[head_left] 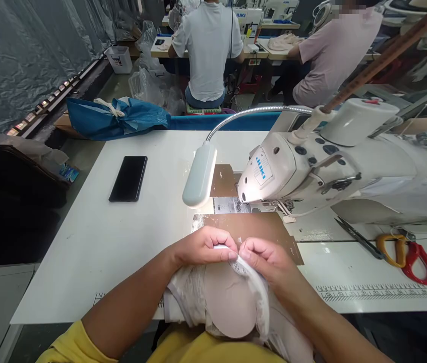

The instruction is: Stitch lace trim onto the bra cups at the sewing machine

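Note:
A pale beige bra (230,305) with a rounded, smooth cup lies in the lap and against the table's front edge. Along the cup runs a white lace-edged band (259,287). My left hand (210,245) pinches one end of this band between thumb and fingers. Close beside it, almost touching, my right hand (264,256) grips the same band, its fingers closed. Both hands are just above the near edge of the brown sheet (251,224). The small bit of fabric between the fingertips is partly hidden.
A white sewing machine (296,166) stands to the right, its lamp (200,176) hanging over the table (156,217). A black phone (128,178) lies left. Scissors with red and orange handles (419,262) rest right. A blue bundle (115,118) and two seated people are beyond.

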The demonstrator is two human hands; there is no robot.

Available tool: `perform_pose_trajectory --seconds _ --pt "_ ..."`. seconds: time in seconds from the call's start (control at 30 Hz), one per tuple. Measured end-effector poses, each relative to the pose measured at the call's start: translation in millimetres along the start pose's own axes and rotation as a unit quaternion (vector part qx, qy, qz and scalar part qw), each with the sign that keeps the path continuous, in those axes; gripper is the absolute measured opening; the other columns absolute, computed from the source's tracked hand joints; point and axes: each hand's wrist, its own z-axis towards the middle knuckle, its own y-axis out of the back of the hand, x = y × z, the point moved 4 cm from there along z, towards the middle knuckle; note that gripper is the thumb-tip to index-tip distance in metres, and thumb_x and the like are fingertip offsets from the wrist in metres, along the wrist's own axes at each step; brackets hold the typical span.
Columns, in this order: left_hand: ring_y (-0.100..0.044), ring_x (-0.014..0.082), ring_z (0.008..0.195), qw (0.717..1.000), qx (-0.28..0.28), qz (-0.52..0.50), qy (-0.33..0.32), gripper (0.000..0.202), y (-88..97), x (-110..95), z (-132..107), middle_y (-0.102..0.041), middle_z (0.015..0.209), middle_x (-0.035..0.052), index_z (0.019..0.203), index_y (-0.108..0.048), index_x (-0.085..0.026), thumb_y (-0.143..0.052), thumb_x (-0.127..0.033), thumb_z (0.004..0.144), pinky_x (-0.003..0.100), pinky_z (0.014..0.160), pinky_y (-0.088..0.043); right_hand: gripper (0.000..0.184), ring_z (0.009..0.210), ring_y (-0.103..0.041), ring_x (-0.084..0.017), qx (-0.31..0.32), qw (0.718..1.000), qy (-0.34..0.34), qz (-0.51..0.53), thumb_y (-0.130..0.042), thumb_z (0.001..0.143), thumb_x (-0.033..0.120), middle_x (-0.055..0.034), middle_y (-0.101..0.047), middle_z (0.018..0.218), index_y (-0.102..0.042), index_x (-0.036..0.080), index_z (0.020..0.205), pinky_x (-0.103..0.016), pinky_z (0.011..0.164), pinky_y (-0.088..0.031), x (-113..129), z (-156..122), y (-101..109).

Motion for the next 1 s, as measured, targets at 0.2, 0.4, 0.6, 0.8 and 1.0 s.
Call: perform_pose_trajectory --seconds 0.2,0.4,0.6,0.8,1.0 --pt "-0.057 0.0120 0.075 1.000 -0.023 0.008 -0.006 0.018 -0.5 1 1 -0.065 0.082 0.0053 0.086 -0.066 -0.011 -0.063 -0.029 0.083 0.021 0.070 -0.044 0.032 0.055 -0.038 -0.008 -0.051 0.997 -0.016 0.062 -0.065 0.078 0.045 0.0044 -0.047 0.059 -0.054 0.017 0.067 -0.022 0.051 -0.030 -10 2 9" --pt "-0.058 0.0123 0.073 0.999 -0.015 0.038 -0.023 0.019 -3.1 -1 1 -0.066 0.080 0.0058 0.085 -0.066 -0.010 -0.063 -0.029 0.083 0.021 0.067 -0.044 0.033 0.053 -0.035 -0.008 -0.018 1.000 -0.016 0.016 -0.064 0.080 0.042 0.0046 -0.044 0.059 -0.052 0.017 0.063 -0.021 0.049 -0.027 -7 -3 4" --pt "-0.058 0.0125 0.073 0.997 -0.014 0.071 -0.036 0.021 -2.8 -1 0 -0.066 0.080 0.0063 0.086 -0.067 -0.010 -0.060 -0.030 0.085 0.021 0.067 -0.045 0.033 0.054 -0.034 -0.008 -0.093 0.992 -0.025 0.080 -0.066 0.076 0.045 0.0055 -0.042 0.058 -0.052 0.017 0.065 -0.021 0.050 -0.029 -12 -1 7" --pt "-0.059 0.0132 0.074 0.997 -0.006 0.069 -0.040 0.019 -3.6 -2 -1 -0.066 0.081 0.0070 0.086 -0.067 -0.010 -0.061 -0.029 0.084 0.022 0.068 -0.046 0.033 0.051 -0.031 -0.007 -0.041 0.997 -0.030 0.058 -0.067 0.076 0.043 0.0050 -0.041 0.056 -0.052 0.017 0.062 -0.021 0.046 -0.024 -16 -2 4" --pt "-0.059 0.0131 0.076 0.999 0.008 0.041 -0.020 0.021 -5.2 -1 -2 -0.067 0.084 0.0080 0.087 -0.067 -0.010 -0.061 -0.030 0.085 0.022 0.069 -0.045 0.026 0.056 -0.036 -0.007 -0.186 0.974 0.068 0.112 -0.068 0.076 0.039 0.0035 -0.046 0.068 -0.055 0.019 0.066 -0.020 0.049 -0.033 -15 7 25"
